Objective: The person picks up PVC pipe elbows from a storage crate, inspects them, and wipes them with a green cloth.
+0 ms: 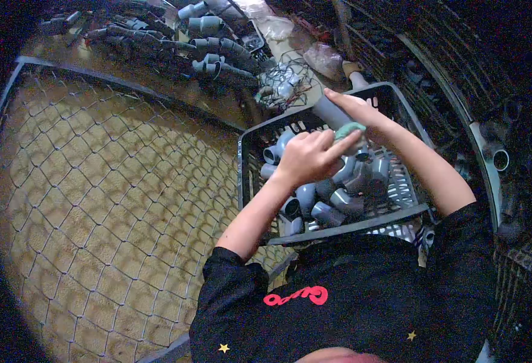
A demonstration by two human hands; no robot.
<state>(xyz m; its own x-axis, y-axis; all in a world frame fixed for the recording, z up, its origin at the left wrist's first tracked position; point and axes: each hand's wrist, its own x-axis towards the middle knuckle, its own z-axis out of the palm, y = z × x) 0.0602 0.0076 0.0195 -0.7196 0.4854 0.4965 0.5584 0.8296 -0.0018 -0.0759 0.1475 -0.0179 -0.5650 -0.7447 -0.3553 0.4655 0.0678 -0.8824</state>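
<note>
Over the crate, my right hand [363, 113] is closed around a grey plastic pipe fitting [332, 112], held at a tilt. My left hand [310, 156] is just below and left of it. Its index finger is stretched along a green cloth or pad [350, 129], while the other fingers curl in. The green piece lies against the lower end of the fitting; where exactly they touch is hidden by my fingers. Beneath both hands, a black plastic crate [344, 227] holds several loose grey pipe fittings [328, 213], jumbled together.
To the left stands a wire mesh panel [106, 242] in a metal frame. More grey fittings [205, 25] are piled at the back. A tangle of thin strands [284, 81] and clear plastic bags [323, 59] lie behind the crate. Dark slatted racks or crates [459, 66] rise on the right.
</note>
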